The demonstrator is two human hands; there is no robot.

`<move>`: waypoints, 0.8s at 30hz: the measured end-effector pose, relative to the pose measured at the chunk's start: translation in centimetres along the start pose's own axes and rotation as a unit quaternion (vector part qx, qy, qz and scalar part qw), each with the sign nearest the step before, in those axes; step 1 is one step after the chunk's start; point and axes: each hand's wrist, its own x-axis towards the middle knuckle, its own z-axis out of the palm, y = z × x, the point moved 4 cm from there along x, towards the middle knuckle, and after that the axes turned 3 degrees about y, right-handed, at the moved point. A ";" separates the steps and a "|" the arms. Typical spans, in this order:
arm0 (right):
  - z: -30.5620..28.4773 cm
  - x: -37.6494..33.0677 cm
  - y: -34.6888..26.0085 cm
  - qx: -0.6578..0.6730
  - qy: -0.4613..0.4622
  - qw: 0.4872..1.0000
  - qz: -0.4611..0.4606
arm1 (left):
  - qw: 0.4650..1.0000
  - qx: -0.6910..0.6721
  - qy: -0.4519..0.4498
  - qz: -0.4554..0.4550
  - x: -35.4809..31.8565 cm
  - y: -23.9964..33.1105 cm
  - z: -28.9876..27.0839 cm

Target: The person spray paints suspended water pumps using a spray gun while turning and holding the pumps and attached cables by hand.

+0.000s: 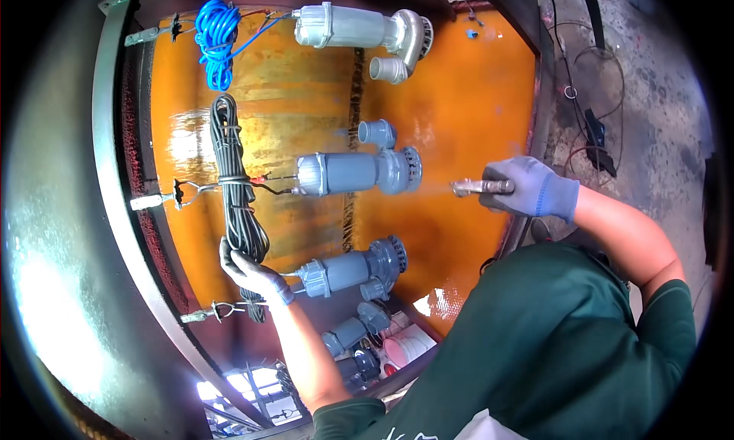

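Spraying at centre right: right hand [533,188], gloved, fist closed round a metal spray gun [483,186], nozzle pointing left, faint mist toward the middle grey pump [358,171]. Left hand [252,274], gloved, lower left of centre, fingers wrapped round the bottom of a black cable bundle [235,203], just beside the lower grey pump [355,268]. Third pump [359,31], paler, top centre, with a blue cable coil [216,38] at upper left. All hanging in front of a glossy orange backboard [466,111], wet-looking, bright glare spots, dark vertical seam down the middle. Wire hooks [164,199] along the board's left edge. Curved metal frame [115,172] on the far left. Rough grey concrete floor [657,119] at upper right, loose black cables on it. More grey parts [352,337] stacked at bottom centre.
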 end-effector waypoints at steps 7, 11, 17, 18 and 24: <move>0.8 1.4 1.0 0.059 0.090 0.991 0.076 | 1.000 -0.007 0.003 -0.002 0.1 -0.7 -0.5; 2.8 0.9 -0.5 0.098 -0.061 0.993 0.025 | 1.000 -0.029 0.011 -0.001 0.3 -1.6 -0.9; 2.2 1.5 -0.4 0.087 -0.092 0.991 0.044 | 0.999 -0.019 0.017 -0.040 0.2 -3.0 -1.9; 1.3 1.8 -0.1 0.101 -0.024 0.992 0.066 | 0.998 -0.015 0.020 -0.052 0.2 -2.9 -1.7; -0.4 1.8 -2.0 0.069 -0.095 0.993 0.016 | 0.998 -0.007 0.028 -0.048 0.4 -5.5 -2.9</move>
